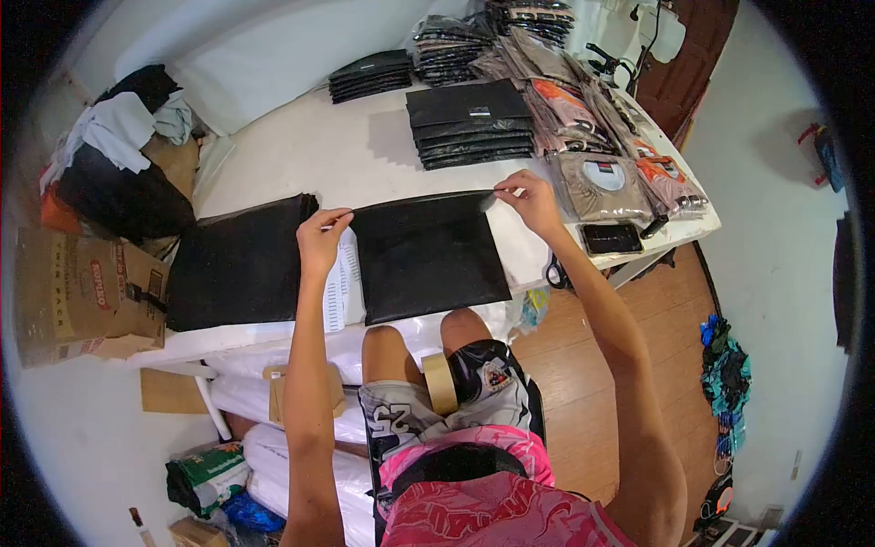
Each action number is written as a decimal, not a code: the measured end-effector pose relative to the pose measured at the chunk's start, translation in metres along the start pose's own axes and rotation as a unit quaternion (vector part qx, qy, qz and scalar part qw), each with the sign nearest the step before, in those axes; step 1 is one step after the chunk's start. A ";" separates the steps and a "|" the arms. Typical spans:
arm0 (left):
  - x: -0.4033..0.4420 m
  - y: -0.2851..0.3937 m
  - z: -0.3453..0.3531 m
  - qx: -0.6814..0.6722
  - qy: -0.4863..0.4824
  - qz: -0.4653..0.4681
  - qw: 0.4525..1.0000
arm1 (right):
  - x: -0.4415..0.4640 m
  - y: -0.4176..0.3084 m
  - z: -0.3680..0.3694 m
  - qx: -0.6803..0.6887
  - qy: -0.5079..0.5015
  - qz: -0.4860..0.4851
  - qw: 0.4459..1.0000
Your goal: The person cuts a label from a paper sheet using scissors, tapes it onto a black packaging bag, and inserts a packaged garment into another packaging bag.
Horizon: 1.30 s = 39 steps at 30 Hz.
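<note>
A flat black plastic mailer bag [433,260] lies at the table's front edge, its lower end close to my knees. At its upper left corner my left hand [321,239] pinches the edge between thumb and fingers. My right hand [529,199] pinches the upper right corner the same way, so the top edge is stretched between both hands. To the left lies a stack of similar black bags [239,264]. A white sheet with printed labels [341,283] shows between that stack and the bag, partly under my left wrist.
Behind the bag is a pile of folded black packages [472,118]. Clear-wrapped garments [597,178] crowd the right, near a phone [612,239] and scissors [554,272]. A cardboard box [87,292] stands left. A tape roll [439,385] rests on my lap.
</note>
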State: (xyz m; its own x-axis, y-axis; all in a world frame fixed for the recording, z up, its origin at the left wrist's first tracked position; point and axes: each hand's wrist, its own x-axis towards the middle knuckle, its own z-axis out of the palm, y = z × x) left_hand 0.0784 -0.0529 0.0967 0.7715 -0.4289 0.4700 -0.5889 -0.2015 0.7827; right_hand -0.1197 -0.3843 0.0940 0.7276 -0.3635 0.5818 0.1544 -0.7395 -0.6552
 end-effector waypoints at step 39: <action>-0.145 -0.021 0.019 -0.101 0.035 -0.154 0.982 | -0.155 -0.010 0.016 0.145 -0.021 0.240 0.959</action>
State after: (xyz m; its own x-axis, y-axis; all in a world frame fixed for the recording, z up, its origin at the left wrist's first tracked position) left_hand -0.0262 -0.0027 0.0047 0.9246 -0.3115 0.2192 -0.2703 -0.1311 0.9538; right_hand -0.2235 -0.3114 0.0026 0.7869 -0.5953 0.1624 -0.0306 -0.3005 -0.9533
